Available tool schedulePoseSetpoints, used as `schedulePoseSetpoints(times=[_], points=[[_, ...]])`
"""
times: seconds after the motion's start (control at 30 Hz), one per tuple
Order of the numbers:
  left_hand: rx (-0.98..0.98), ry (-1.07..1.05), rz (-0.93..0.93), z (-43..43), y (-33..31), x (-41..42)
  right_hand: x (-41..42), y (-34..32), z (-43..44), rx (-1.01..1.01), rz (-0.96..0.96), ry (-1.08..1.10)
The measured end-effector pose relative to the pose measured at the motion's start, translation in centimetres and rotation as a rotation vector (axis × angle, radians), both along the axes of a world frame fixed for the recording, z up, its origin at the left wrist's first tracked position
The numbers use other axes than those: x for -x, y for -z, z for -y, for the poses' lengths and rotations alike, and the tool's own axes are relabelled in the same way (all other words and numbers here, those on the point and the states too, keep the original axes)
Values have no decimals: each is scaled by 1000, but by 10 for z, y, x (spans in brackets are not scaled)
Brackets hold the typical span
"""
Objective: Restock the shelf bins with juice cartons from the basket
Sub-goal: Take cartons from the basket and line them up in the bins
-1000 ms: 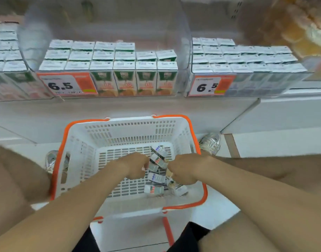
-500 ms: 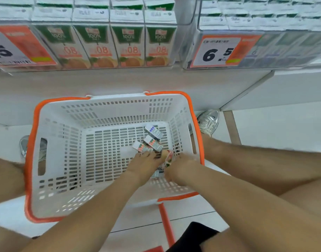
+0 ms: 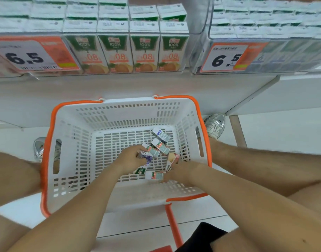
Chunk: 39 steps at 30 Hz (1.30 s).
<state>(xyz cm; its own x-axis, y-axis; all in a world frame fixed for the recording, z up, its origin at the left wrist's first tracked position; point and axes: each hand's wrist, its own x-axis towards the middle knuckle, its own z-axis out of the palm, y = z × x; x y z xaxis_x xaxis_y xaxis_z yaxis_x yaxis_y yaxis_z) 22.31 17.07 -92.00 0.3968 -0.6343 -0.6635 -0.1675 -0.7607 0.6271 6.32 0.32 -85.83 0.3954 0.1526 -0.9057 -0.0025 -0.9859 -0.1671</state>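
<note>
Now | basket: few loose cartons | bins: packed rows

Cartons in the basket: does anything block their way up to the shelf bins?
Nothing visible lies between the basket and the bins. The left hand grips a carton; it must only rise over the bin's clear front wall.

Your forearms reach down, hands near each other. Your left hand curls round a carton; on your right hand the fingers are hidden.
</note>
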Motion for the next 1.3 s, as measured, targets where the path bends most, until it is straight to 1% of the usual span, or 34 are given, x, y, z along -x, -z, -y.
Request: schedulePoseSetpoints(times=[0.1,0.17,0.27,0.43,0.5,0.57,0.67,0.77,0.87,0.97,1.03,1.1,1.17,1.23,1.3], points=[[23,-69,-115,-2,-15,-5,-2,-5,-3,-19,28,175],[37,-106,-174,-1,-29,-7,-13,-19,2,-72,109,270],[68,-191,-318,1,-59,-15,-33,-47,12,-171,250,432],[194,-209,-437,7,-138,-37,-58,-120,29,-391,452,809],[259,-208,-490,6,-172,-45,-64,-147,30,-509,537,910],[319,-191,-516,1,-201,-52,-66,-169,27,-593,633,966],[399,-122,-412,-9,-233,-60,-67,-195,18,-666,775,1033],[405,-35,-204,-18,-261,-64,-71,-215,6,-665,907,1030],[420,25,-55,-25,-295,-71,-76,-239,-3,-634,1080,1026],[444,-17,130,-29,-329,-86,-84,-264,-10,-547,1298,1041],[508,-83,229,-31,-351,-96,-89,-283,-12,-502,1428,1042],[592,-135,289,-31,-373,-104,-96,-302,-9,-436,1549,953],[658,-149,344,-25,-392,-110,-104,-316,0,-388,1630,855],[684,-141,413,-16,-405,-118,-116,-322,16,-323,1650,778],[674,-131,424,-7,-411,-127,-131,-323,39,-171,1637,661]])
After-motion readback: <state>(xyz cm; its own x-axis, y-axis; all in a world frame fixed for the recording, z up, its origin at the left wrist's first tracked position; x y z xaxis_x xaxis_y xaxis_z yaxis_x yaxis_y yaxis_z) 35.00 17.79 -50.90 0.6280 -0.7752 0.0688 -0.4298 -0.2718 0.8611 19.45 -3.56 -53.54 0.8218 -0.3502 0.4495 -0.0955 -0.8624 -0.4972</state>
